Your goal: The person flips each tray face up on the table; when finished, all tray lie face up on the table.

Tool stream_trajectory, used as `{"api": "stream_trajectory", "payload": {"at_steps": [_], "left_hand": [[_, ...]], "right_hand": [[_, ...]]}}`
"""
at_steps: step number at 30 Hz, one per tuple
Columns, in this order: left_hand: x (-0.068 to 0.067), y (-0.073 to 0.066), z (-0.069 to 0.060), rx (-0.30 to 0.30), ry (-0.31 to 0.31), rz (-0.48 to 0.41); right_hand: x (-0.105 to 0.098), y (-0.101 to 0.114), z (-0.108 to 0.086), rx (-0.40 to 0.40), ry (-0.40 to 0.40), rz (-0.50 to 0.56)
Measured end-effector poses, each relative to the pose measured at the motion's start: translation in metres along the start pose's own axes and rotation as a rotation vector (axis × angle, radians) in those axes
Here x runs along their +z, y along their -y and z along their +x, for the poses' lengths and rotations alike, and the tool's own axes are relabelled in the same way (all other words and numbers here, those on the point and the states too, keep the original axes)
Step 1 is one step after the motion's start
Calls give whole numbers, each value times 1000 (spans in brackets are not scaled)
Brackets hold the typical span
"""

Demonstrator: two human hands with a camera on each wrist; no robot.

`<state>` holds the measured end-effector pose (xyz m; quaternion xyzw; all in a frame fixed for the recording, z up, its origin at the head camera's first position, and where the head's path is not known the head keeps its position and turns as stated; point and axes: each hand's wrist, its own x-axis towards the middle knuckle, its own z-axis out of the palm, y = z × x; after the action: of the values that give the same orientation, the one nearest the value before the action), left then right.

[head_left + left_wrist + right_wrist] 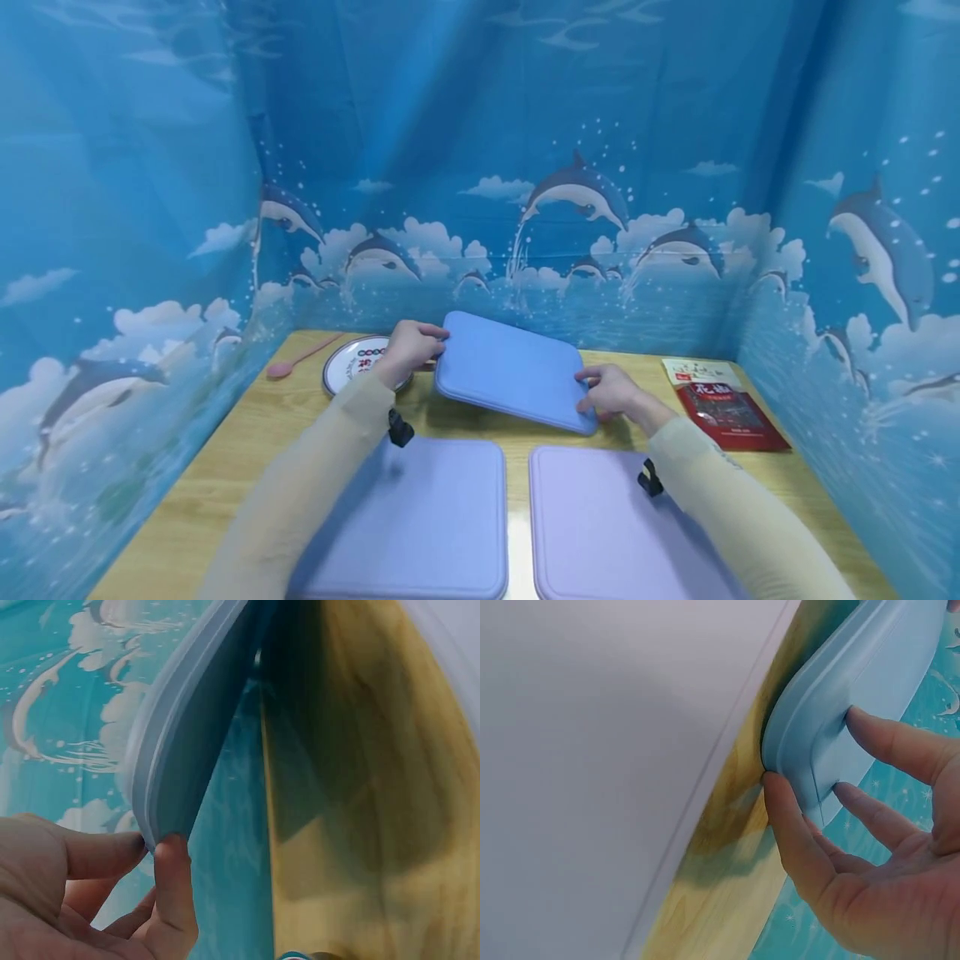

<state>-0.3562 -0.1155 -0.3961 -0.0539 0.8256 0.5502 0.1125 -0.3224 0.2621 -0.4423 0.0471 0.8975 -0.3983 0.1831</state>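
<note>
A flat blue lid [510, 371] with rounded corners and a stepped rim is tilted above the back of the table, its left end higher than its right. My left hand [411, 348] pinches its left edge; the left wrist view shows the thumb and a finger of that hand [97, 892] at the lid's corner. At the right end, my right hand [611, 390] grips the edge. In the right wrist view, fingertips of this hand [877, 855] lie on the lid's face and at its rim. What lies beneath the lid is mostly hidden.
Nearer me lie a periwinkle lid-like panel [427, 517] and a lilac one [600, 517], side by side. A printed white plate [348, 367] and a pink spoon [281, 368] are at the back left. A red packet [731, 417] lies at right. Dolphin-print curtains [465, 167] enclose the table.
</note>
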Motion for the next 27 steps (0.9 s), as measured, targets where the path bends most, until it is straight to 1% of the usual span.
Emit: {"api": "stream_trajectory", "payload": {"at_steps": [2,5,9,13,20,27], "left_hand": [[-3,-5,-2,14,23,-8],[-6,-12,-4,27,38,-28],[-11,-23,-8,19,47,-56],[-16,-33,-11,23,64,-62],[-19,-55,-17,62,79,-53],[-19,-76,-22,65,88,-78]], "right_hand": [[-1,0,0,-10,9,14],[-1,-1,-1,-19,25,28],[-1,-2,-1,-29,43,49],[-1,-2,-1,-38,53,81],[1,-3,1,-61,76,172],[4,0,2,-51,109,225]]}}
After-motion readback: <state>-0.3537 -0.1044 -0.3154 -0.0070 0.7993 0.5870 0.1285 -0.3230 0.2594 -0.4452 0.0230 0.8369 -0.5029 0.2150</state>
